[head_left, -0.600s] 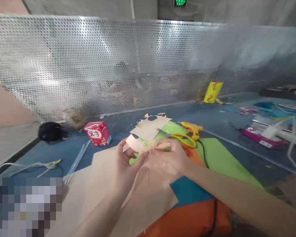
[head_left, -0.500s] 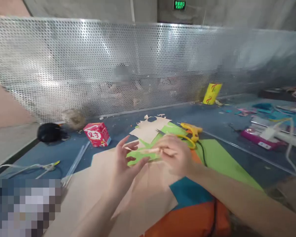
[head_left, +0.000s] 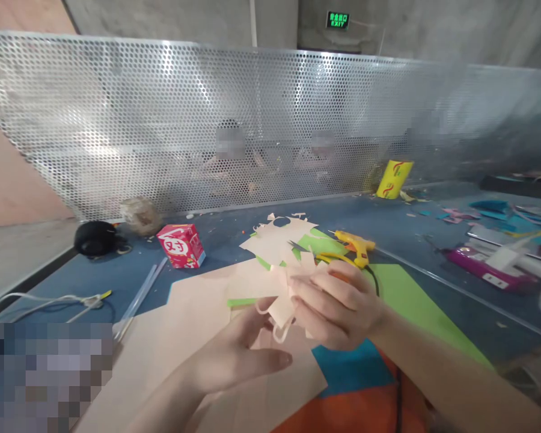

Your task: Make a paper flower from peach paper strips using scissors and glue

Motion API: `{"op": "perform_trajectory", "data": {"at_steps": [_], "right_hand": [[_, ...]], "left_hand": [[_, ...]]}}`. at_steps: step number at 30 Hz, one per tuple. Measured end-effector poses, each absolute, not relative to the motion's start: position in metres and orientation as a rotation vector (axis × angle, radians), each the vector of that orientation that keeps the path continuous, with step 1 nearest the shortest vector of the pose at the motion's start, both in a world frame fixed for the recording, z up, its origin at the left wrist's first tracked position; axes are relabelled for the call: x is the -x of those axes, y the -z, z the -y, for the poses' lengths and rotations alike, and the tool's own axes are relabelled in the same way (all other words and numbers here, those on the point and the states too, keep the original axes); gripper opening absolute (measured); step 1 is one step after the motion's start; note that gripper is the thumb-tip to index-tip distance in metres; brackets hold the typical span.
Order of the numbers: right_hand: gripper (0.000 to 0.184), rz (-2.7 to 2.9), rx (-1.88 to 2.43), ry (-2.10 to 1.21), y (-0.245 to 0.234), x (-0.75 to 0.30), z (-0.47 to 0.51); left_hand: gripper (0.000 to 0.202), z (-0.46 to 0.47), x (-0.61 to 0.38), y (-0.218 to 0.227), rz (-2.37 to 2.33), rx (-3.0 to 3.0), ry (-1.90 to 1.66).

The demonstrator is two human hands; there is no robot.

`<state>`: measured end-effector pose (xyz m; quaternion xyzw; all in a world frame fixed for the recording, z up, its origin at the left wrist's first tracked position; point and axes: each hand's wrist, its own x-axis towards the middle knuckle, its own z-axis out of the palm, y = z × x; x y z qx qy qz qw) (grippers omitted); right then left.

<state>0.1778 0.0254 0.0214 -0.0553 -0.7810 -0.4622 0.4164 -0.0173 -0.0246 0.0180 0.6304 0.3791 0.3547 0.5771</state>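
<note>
In what looks like shaping, the right hand (head_left: 338, 304) pinches the cut paper (head_left: 281, 310) above the sheets (head_left: 207, 291), while the left hand (head_left: 246, 352), spread beside it and perhaps touching, calls for a light grip next.

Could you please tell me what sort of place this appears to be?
Probably a papercraft workspace, perhaps a shared workshop: the right hand holds a pale, fringed paper piece, a yellow plastic glue gun lies near a flat lime-green paper sheet, and an illuminated green EXIT sign hints at a public building.
</note>
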Motion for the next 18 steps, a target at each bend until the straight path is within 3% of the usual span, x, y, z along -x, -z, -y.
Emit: {"op": "perform_trajectory", "data": {"at_steps": [3,8,12,18], "right_hand": [[0.006,1.975,0.153,1.172,-0.021,-0.176,-0.025],[0.012,2.063,0.132,1.139,-0.018,-0.168,-0.025],[0.014,2.17,0.094,1.038,-0.013,-0.164,-0.03],[0.05,2.354,0.339,0.242,-0.006,-0.165,-0.035]], "left_hand": [[0.037,0.029,0.009,-0.015,-0.73,-1.254,-0.963],[0.024,0.026,0.001,-0.012,-0.927,-0.853,-1.208],[0.021,0.019,0.003,-0.019,-1.201,-0.98,-1.299],[0.022,0.015,0.014,-0.031,-1.506,-1.242,-1.298]]}}
